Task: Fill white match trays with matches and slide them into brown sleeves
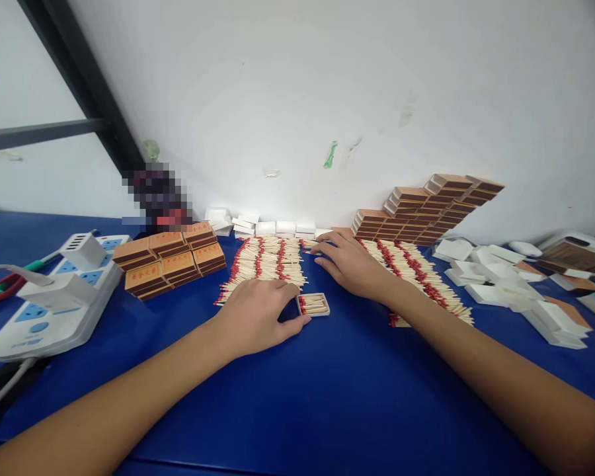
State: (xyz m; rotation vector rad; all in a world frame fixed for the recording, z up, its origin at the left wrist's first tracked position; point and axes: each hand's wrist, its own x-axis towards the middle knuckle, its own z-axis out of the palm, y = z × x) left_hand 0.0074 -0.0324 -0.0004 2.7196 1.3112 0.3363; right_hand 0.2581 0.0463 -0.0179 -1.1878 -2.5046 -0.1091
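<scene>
Head-worn view; faces forward and down; near the blue table (317, 396), wall (297, 86) beyond.

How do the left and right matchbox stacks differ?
The left brown cardboard matchbox stack is low, while the right brown cardboard matchbox stack climbs in steps, much higher. The left stack turns lettered orange faces to view; the right stack, mainly dark sides. Both sit on the blue tabletop.

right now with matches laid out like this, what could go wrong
The open matchbox tray at the left hand could spill its matches if nudged. The right forearm passes over the right-hand matchstick pile and might drag some out of line. The stepped matchbox stack by the wall may topple if knocked.
</scene>
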